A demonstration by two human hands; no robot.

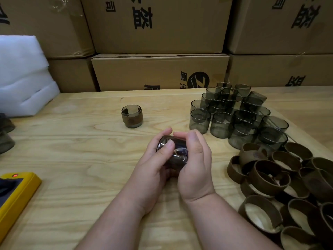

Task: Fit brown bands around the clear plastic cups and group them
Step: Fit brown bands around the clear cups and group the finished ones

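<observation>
Stacked cartons back my wooden table [75,147]. Both hands, left [153,166] and right [193,165], curl round a cup [175,150] at centre; it looks light, slick and thin, so I'd grip its sides. Bare cups [234,114] at two o'clock, bands [281,186] at four, one banded cup [132,116] at eleven.

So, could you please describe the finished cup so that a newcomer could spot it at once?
On the wooden table, look ahead of the two hands, left of the cluster of bare cups. The finished cup stands alone and upright, the only one there wearing a brown band.
</observation>
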